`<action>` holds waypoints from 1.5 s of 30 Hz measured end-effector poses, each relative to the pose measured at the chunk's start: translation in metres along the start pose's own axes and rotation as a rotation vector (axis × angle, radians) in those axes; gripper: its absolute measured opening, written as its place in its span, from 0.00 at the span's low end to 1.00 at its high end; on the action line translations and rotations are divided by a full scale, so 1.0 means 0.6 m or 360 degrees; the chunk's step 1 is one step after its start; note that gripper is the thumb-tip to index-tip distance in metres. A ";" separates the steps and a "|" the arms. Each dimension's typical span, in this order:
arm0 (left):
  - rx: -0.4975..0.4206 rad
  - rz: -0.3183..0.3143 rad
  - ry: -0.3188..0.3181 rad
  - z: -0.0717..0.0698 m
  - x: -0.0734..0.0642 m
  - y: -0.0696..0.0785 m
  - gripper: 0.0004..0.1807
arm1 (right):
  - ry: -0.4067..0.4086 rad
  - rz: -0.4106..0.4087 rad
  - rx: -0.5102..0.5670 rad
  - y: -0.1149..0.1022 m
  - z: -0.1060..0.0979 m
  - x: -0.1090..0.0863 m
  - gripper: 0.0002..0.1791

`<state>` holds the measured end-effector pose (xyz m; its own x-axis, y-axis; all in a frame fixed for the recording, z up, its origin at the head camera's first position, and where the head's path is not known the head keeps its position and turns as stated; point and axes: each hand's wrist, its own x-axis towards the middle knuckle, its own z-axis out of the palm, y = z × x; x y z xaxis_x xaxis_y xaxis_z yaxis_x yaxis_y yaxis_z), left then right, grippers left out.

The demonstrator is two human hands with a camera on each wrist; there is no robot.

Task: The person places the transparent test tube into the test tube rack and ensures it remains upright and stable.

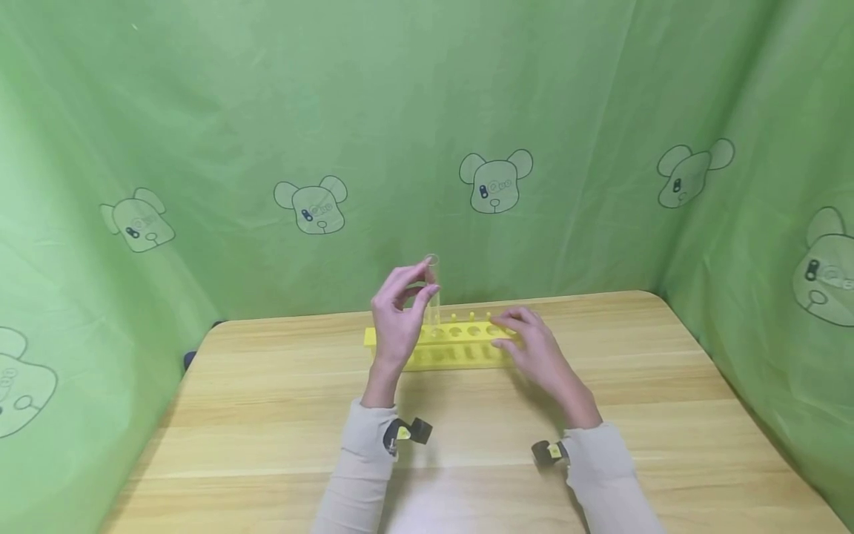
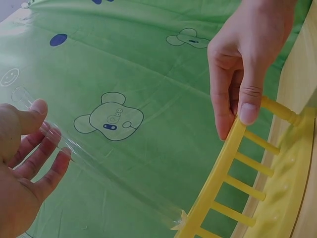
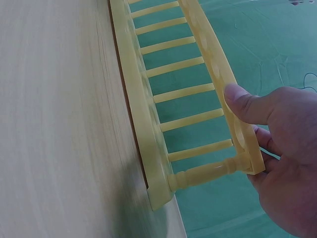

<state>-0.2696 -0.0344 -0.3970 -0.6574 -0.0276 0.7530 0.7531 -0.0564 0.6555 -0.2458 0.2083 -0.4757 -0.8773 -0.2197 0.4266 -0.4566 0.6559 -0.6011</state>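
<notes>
A clear test tube [image 1: 434, 300] stands nearly upright over the yellow test tube rack [image 1: 440, 363], its lower end at one of the holes in the top plate. My left hand [image 1: 396, 315] pinches the tube near its upper end between thumb and fingers. In the left wrist view the tube [image 2: 106, 168] slants down to the top plate; whether its tip is inside the hole I cannot tell. My right hand [image 1: 537, 348] grips the right end of the rack's top plate, thumb on the near side and fingers behind, as the right wrist view shows.
The rack rests on a wooden table [image 1: 280, 430] near its back edge. Thin pegs [image 1: 471, 317] stick up along the rack's rear. Green curtains [image 1: 400, 111] with bear-head drawings hang behind and at both sides. Each wrist bears a small black camera [image 1: 420, 430].
</notes>
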 end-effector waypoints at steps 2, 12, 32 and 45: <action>0.0000 -0.0001 -0.0001 0.001 0.000 0.000 0.20 | 0.0001 0.0000 0.0001 0.000 0.000 0.000 0.23; 0.0030 -0.0018 0.0001 0.002 -0.003 -0.005 0.20 | -0.0004 0.0003 0.0004 -0.001 0.000 0.001 0.23; 0.0069 -0.0071 0.0000 0.005 -0.003 -0.005 0.20 | -0.0004 0.0029 0.0004 0.001 0.002 0.001 0.24; 0.0065 -0.0024 -0.0033 0.001 -0.004 -0.010 0.19 | -0.0010 0.0034 -0.0004 0.002 0.003 0.003 0.23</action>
<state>-0.2723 -0.0333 -0.4028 -0.6683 -0.0066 0.7439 0.7439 -0.0159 0.6681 -0.2484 0.2074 -0.4769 -0.8878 -0.2101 0.4096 -0.4374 0.6623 -0.6083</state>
